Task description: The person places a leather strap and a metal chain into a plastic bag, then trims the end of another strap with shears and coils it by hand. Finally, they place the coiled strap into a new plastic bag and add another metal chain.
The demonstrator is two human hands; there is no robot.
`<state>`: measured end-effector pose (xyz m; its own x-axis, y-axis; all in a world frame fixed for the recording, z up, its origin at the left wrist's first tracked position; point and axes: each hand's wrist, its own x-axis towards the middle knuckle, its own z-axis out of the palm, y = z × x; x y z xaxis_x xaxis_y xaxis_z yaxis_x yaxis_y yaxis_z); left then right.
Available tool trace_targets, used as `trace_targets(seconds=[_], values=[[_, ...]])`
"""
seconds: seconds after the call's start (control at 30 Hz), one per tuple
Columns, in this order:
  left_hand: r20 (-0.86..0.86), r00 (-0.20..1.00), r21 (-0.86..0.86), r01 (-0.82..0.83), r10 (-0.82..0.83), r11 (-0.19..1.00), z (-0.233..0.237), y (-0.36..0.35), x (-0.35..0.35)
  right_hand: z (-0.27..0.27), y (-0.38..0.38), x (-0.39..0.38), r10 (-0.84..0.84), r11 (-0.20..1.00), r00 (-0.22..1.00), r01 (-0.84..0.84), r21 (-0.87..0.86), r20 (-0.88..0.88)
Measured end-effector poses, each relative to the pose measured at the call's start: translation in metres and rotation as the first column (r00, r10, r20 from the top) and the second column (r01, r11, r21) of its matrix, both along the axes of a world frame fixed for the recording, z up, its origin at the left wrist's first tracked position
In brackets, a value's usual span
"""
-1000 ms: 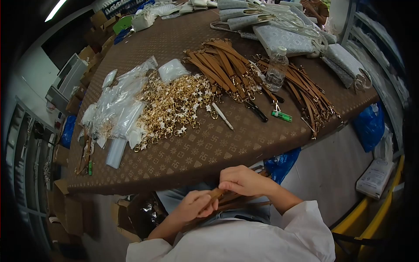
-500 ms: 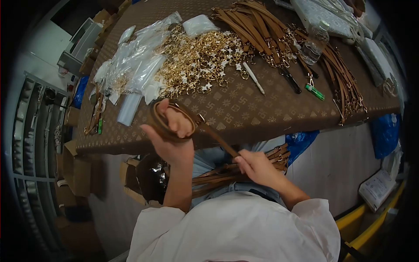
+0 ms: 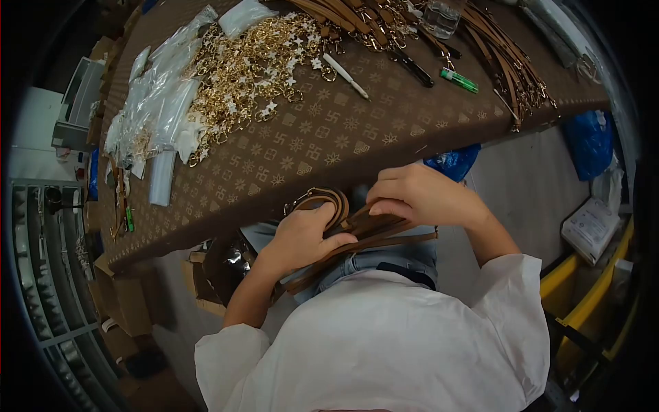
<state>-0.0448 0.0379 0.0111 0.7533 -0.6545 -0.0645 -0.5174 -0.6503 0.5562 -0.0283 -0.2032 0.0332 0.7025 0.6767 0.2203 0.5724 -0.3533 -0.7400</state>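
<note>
Since the earlier frame the coiled strap [image 3: 338, 206] has dropped from over the worktop [image 3: 295, 154] edge to above the lap [image 3: 419, 259], and the right hand [image 3: 419, 194] has closed in at 2 o'clock of it. Left hand [image 3: 296, 237] has it wrapped, thumb out at 4 o'clock, other fingers curled in and partly hidden. Right thumb and fingers sit nearly together at brown strapping, can't tell if they're really pinching. Loose straps [image 3: 395, 238] lie at 4 o'clock. I'd call this step handling the coil, and the next move calls for a snug left grip imo
</note>
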Motion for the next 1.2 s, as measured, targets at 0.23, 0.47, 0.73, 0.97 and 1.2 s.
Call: trace_targets(seconds=[0.23,0.47,0.73,0.97,1.2], values=[[-0.758,0.515,-0.517,-0.098,-0.401,0.850,0.012,0.039,0.021,0.019,-0.027,0.018,0.114,0.990,0.973,-0.128,-0.059,-0.202],[-0.655,0.418,-0.748,-0.238,-0.630,0.620,0.004,0.045,0.018,0.020,-0.035,0.006,0.226,0.950,0.832,-0.072,0.304,-0.507],[-0.586,0.470,-0.804,-0.436,-0.660,0.404,-0.022,0.046,0.004,0.012,-0.032,-0.002,0.315,0.860,0.850,-0.067,0.506,-0.422],[-0.314,0.461,-0.780,-0.624,-0.830,-0.052,-0.039,0.014,0.003,-0.004,0.015,-0.013,0.101,0.817,0.616,0.397,0.419,-0.781],[-0.657,0.731,-0.723,-0.680,-0.187,-0.119,-0.023,-0.016,-0.012,-0.022,0.059,-0.016,0.263,0.712,0.446,0.509,0.484,-0.855]])
